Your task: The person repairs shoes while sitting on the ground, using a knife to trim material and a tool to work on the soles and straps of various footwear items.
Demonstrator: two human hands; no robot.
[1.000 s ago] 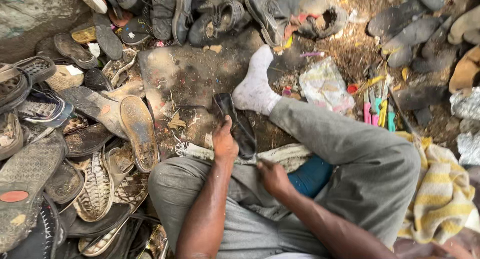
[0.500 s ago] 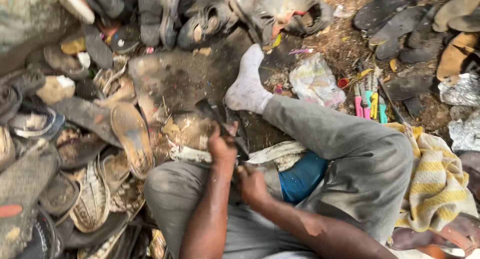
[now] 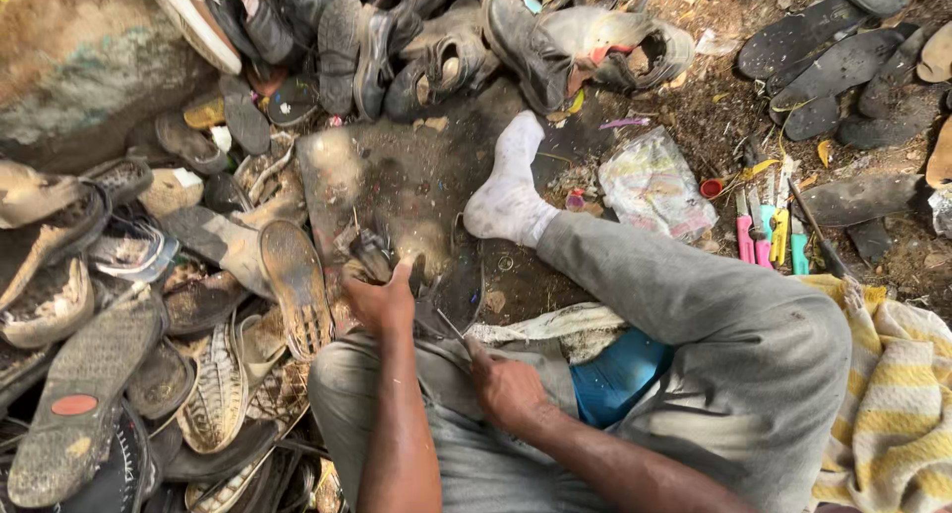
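Note:
I sit on the ground in grey trousers (image 3: pixel 694 315), one white-socked foot (image 3: pixel 511 191) stretched onto a dark, dirty work board (image 3: pixel 397 176). My left hand (image 3: pixel 382 300) presses down on a dark worn shoe piece (image 3: pixel 436 300) at the board's near edge, fingers curled over it. My right hand (image 3: pixel 506 384) is closed around a thin metal tool (image 3: pixel 454 327) whose tip points at that piece. A strip of pale cloth (image 3: pixel 545 325) lies across my lap beside a blue object (image 3: pixel 620 369).
Piles of old soles and sandals (image 3: pixel 109 305) fill the left; worn shoes (image 3: pixel 416 47) are heaped at the top. Right of my leg lie a plastic bag (image 3: pixel 654 181), coloured knives and cutters (image 3: pixel 769 230), black soles (image 3: pixel 833 67) and a yellow-striped cloth (image 3: pixel 892 394).
My left hand has shifted left along the board's near edge onto the dark piece. My right hand, with the tool, has drawn closer behind it. The view has tilted slightly.

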